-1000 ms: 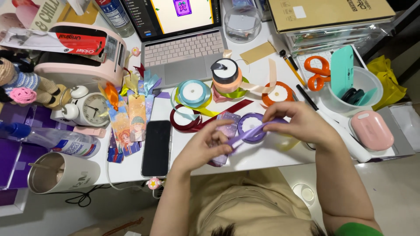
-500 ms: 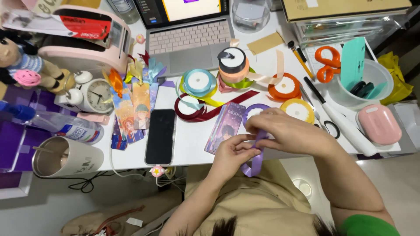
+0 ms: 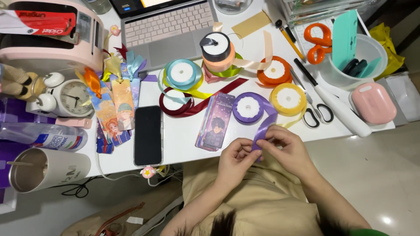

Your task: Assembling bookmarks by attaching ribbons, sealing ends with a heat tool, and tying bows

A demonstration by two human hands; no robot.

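left hand (image 3: 234, 162), right hand (image 3: 286, 146): pinch purple ribbon (image 3: 262, 131) | tub (image 3: 345, 72): teal cards

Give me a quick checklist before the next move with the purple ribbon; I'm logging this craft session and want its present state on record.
1. Both hands on the purple ribbon: ok, left hand and right hand pinch it at the desk edge.
2. Ribbon joined to the purple spool: ok, the strip runs up to it.
3. Strip free of the yellow spool: cannot tell, they lie close together.
4. Scissors within reach: ok, just right of the yellow spool.
5. Purple bookmarks clear of the hands: ok, apart, to the left.
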